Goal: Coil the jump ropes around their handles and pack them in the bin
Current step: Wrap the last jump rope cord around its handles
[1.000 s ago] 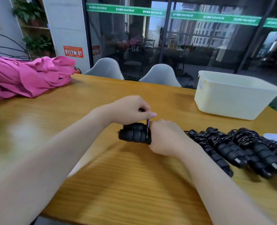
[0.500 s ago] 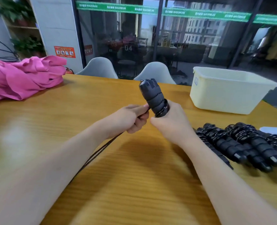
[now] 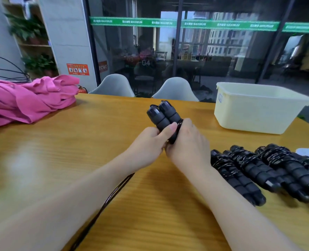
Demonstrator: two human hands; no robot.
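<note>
Both black handles (image 3: 162, 115) held side by side above the wooden table (image 3: 95, 142), gripped jointly by left hand (image 3: 148, 144) and right hand (image 3: 188, 142), loose rope (image 3: 103, 207) trailing toward the near edge, wound jump ropes (image 3: 262, 171) right, bin (image 3: 258, 107) beyond.

Two hands, the left hand (image 3: 146, 142) and the right hand (image 3: 188, 145), hold two black handles (image 3: 161, 117) side by side. One loose black rope (image 3: 103, 207) trails toward 7 o'clock. About four coiled jump ropes (image 3: 265, 171) lie in a row at 4 o'clock; the last one is cut off, so the count is not sure. One cream bin (image 3: 258, 107) sits at 2 o'clock. One pink cloth (image 3: 28, 100) lies at 10 o'clock. Two grey chairs (image 3: 175, 89) stand behind the one table (image 3: 77, 142).
</note>
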